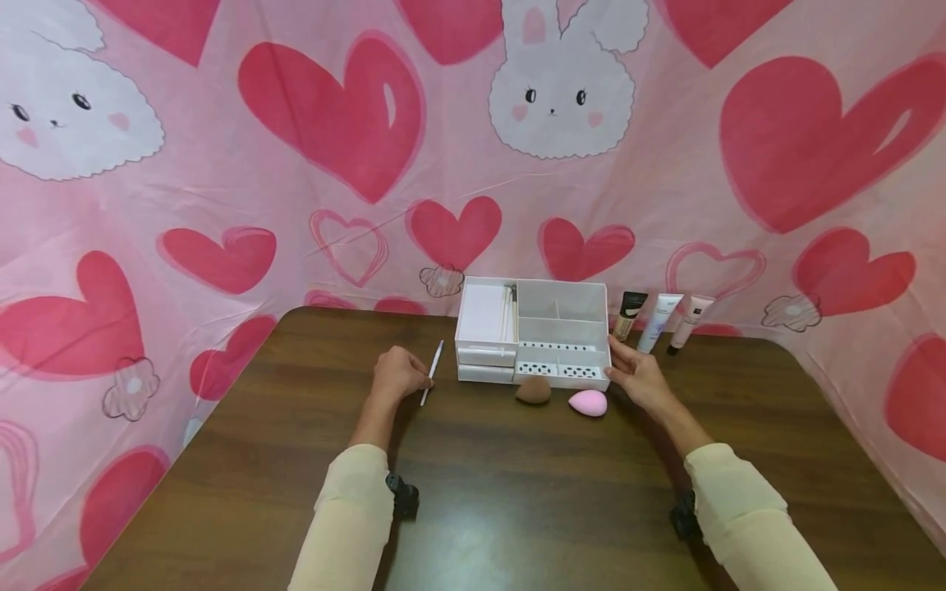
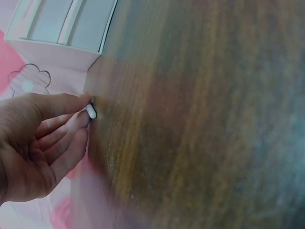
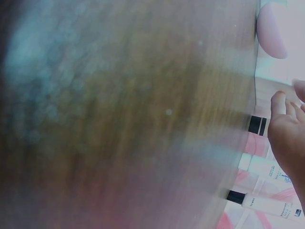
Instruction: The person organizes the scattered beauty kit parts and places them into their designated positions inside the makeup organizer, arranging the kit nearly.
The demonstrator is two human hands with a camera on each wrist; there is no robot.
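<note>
My left hand [image 1: 400, 372] pinches a slim white stick, like a pencil [image 1: 434, 366], between thumb and fingertips, low over the table left of the organizer. In the left wrist view one rounded white end of that pencil [image 2: 91, 111] shows beside the fingertips. A white compartment organizer [image 1: 562, 289] stands at the back of the table, with thin brushes [image 1: 508, 313] lying in its upper left part. Against its right side rests my right hand [image 1: 641, 377], fingers extended along the wall and thumb by the front corner. In the right wrist view this hand [image 3: 290, 131] is partly cut off.
A brown makeup sponge [image 1: 534, 390] and a pink one [image 1: 589, 403] sit before the organizer. To its right stand a black-capped tube [image 1: 630, 315], a white tube [image 1: 660, 322] and a pale pink tube [image 1: 691, 324]. Behind the wooden table [image 1: 517, 509] hangs a heart-print cloth [image 1: 332, 115].
</note>
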